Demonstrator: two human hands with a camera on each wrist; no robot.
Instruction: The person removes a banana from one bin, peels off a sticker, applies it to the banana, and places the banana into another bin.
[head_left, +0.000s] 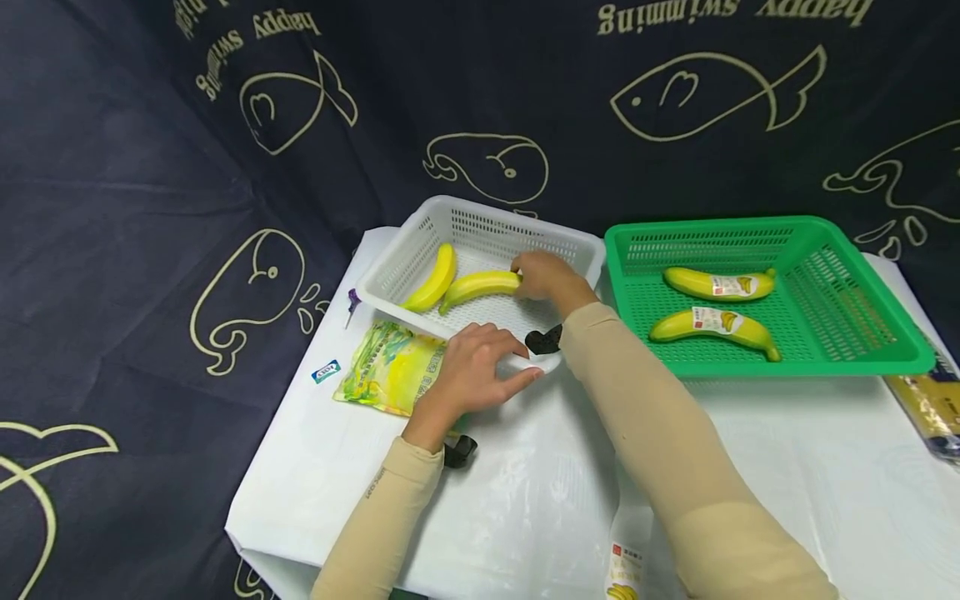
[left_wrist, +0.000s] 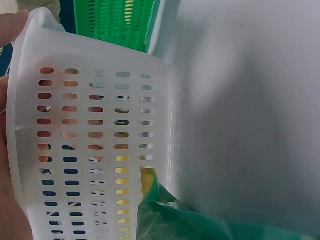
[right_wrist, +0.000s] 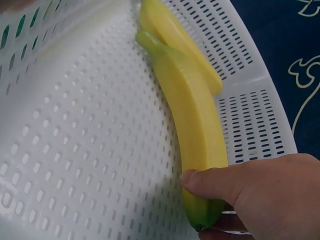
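Note:
My right hand (head_left: 542, 277) reaches into the white basket (head_left: 422, 218) and grips one end of a yellow banana (head_left: 480, 285). In the right wrist view, the thumb presses on top of this banana (right_wrist: 192, 125) near its green tip, with the other fingers partly hidden behind it. Beside it a second banana (head_left: 435, 279) lies against the basket's left side. My left hand (head_left: 480, 367) holds the near rim of the white basket close to its right corner. Through the slots of the basket wall (left_wrist: 110, 145), skin tones show in the left wrist view.
Right of the white basket stands a green basket (head_left: 810, 367) with two labelled bananas (head_left: 720, 285). A yellow-green bag (head_left: 390, 367) lies in front of the white basket. A small blue packet (head_left: 326, 371) sits at left, a gold package (head_left: 930, 404) at right. Dark fabric (head_left: 480, 92) hangs behind.

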